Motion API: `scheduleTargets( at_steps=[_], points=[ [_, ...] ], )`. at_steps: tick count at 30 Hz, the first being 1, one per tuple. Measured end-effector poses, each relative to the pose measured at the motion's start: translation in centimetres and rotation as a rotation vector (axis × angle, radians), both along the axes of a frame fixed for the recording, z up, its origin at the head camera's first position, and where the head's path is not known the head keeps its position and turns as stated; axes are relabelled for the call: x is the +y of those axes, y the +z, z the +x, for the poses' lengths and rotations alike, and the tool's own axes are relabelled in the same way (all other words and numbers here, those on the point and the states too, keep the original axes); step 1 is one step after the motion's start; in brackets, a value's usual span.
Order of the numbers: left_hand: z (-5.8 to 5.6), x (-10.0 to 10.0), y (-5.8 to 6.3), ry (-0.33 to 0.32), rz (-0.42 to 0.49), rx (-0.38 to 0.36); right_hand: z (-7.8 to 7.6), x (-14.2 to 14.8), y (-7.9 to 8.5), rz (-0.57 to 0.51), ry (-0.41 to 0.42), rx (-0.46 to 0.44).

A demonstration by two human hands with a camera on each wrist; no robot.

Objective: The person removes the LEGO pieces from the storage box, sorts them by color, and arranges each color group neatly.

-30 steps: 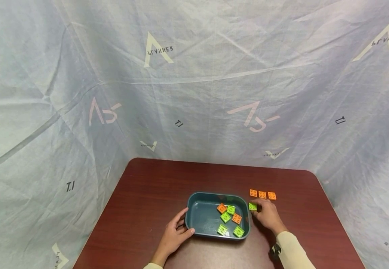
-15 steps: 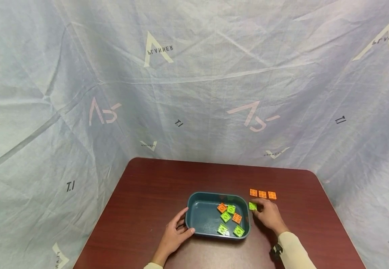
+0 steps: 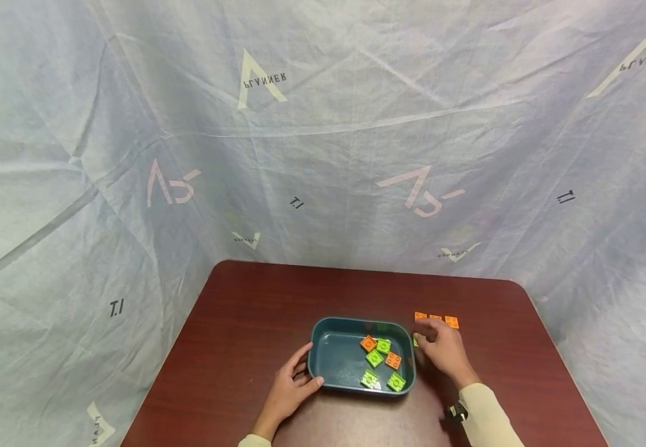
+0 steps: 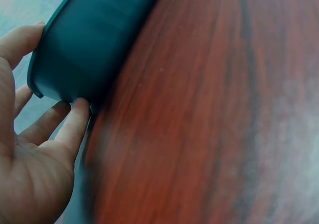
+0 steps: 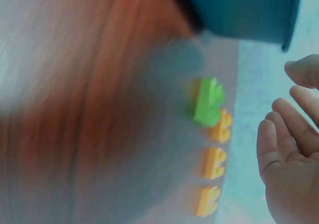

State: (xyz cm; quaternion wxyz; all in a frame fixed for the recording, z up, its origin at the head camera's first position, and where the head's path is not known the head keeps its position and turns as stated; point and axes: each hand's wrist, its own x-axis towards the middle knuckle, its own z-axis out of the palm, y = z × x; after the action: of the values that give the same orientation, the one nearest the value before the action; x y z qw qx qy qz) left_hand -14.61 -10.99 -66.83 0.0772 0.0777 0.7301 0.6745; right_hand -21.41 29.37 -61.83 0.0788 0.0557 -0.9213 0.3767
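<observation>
The right hand (image 3: 443, 347) is released: its fingers curve loosely over the tabletop (image 3: 245, 347) with nothing between them, apart from the green block (image 5: 207, 102). That block sits studs up just right of the tray (image 3: 334, 360), on the near side of the leftmost in a row of three orange blocks (image 3: 451, 322). It looks like rigid plastic, so probably very light, hard to damage and quick to skid if nudged; a thumb-and-finger pinch across two opposite flat sides, below the studs, should hold best.

The left hand (image 3: 289, 388) grasps the tray at its near left corner, thumb on the near side and fingers along the left end. The tray seems stiff and smooth, perhaps apt to slide; its rim and outer wall offer the surest hold. Inside, toward the right, lie four green pieces (image 3: 374, 358) and two orange pieces (image 3: 392, 360).
</observation>
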Motion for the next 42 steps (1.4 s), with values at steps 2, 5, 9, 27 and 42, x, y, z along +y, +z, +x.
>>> scheduleTargets(
  at_steps=[2, 5, 9, 27, 42],
  points=[
    [0.0, 0.0, 0.0, 0.004, -0.001, 0.006, 0.2, -0.6, 0.8, -0.008, -0.01, 0.031],
    [0.0, 0.0, 0.1, 0.004, 0.002, 0.006, 0.3, -1.6, 1.6, -0.03, -0.014, 0.081],
    [0.1, 0.0, 0.1, -0.002, 0.011, -0.001, 0.6, -2.9, 2.3, -0.04, -0.012, 0.111],
    [0.0, 0.0, 0.1, -0.003, -0.002, 0.017, 1.3, -8.2, 2.7, -0.059, 0.117, 0.067],
    [-0.1, -0.1, 0.0, -0.006, -0.01, 0.016, 0.2, -11.1, 0.9, 0.035, 0.187, 0.006]
  ],
)
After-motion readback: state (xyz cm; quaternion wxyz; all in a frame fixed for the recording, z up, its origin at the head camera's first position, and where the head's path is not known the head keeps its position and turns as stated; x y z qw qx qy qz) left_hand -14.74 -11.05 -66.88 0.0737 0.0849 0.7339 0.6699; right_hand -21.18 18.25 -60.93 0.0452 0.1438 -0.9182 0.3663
